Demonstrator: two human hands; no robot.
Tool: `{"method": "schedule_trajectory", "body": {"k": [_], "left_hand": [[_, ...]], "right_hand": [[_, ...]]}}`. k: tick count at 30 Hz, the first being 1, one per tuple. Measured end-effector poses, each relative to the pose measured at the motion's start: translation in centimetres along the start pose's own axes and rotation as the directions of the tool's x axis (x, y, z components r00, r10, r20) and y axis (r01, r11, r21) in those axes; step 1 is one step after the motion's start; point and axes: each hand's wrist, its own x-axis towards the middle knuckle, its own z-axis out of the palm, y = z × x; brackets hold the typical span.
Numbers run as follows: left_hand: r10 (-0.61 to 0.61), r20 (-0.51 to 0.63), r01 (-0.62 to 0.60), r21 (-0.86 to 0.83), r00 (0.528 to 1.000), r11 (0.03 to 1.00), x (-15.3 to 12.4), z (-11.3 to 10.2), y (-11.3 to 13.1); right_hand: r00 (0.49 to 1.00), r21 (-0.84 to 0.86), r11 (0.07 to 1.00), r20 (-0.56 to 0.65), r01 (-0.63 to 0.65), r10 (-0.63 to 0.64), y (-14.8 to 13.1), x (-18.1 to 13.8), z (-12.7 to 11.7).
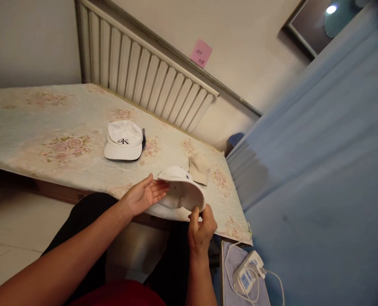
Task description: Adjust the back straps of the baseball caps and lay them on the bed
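A white baseball cap (190, 192) is held up over the near edge of the table, tilted so the underside of its brim and its inside show. My right hand (202, 229) pinches the brim's edge between thumb and fingers. At the cap's other side, my left hand (143, 196) is open, palm up, with its outstretched fingertips at the rim. Further back lies another white cap (123, 138) with black letters on the front, and something dark shows beneath it. A beige cap (198, 168) sits just behind the one in my hand, partly covered by it.
A floral cloth (64, 148) covers the table. Behind it stand a radiator (150, 68) and a wall with a pink note (201, 53). A blue curtain (313, 161) hangs at the right. A white power strip (249, 272) with cables rests on a low surface.
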Motion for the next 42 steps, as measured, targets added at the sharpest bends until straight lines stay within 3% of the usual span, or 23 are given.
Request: {"method": "schedule_trajectory", "body": {"k": [3, 5, 9, 12, 15, 18, 21, 30, 38, 42], "left_hand": [[-0.132, -0.017, 0.132, -0.037, 0.991, 0.991, 0.0, -0.1, 0.5], [-0.232, -0.007, 0.232, -0.031, 0.973, 0.972, 0.1, -0.4, 0.6], [-0.222, 0.030, 0.222, -0.017, 0.975, 0.975, 0.4, -1.4, 0.6], [-0.141, 0.074, 0.140, 0.022, 0.987, 0.990, 0.6, -2.1, 0.3], [-0.068, 0.117, 0.060, 0.070, 0.991, 0.996, 0.6, -2.7, 0.1], [-0.087, 0.155, 0.069, 0.120, 0.984, 0.990, 0.4, -3.1, -0.2], [-0.131, 0.213, 0.094, 0.175, 0.968, 0.980, 0.1, -3.4, -0.6], [-0.273, 0.348, 0.167, 0.307, 0.897, 0.937, -0.4, -3.5, -1.7], [-0.273, 0.266, 0.238, 0.154, 0.925, 0.959, 0.2, -4.1, -2.4], [-0.224, 0.246, 0.199, 0.122, 0.943, 0.972, 0.5, -4.3, -2.5]], "right_hand": [[0.994, 0.154, 0.983, 0.033, 0.098, -0.104, 1.0, -0.9, 0.2], [0.995, 0.258, 0.962, 0.028, 0.088, -0.099, 1.6, -1.5, 0.2], [0.988, 0.451, 0.880, 0.090, -0.150, 0.123, 2.6, -2.6, 0.6], [0.912, 0.646, 0.648, 0.223, -0.403, 0.344, 3.2, -2.9, 1.1], [0.800, 0.746, 0.337, 0.422, -0.574, 0.426, 3.7, -2.9, 1.4], [0.699, 0.754, 0.093, 0.545, -0.650, 0.463, 4.1, -2.7, 1.5], [0.642, 0.735, -0.036, 0.613, -0.677, 0.460, 4.3, -2.8, 1.8], [0.565, 0.721, -0.184, 0.652, -0.668, 0.505, 6.3, -3.9, 2.9], [0.538, 0.737, -0.293, 0.655, -0.609, 0.530, 7.0, -4.1, 3.0], [0.533, 0.749, -0.293, 0.640, -0.594, 0.554, 7.3, -4.2, 3.2]]}}
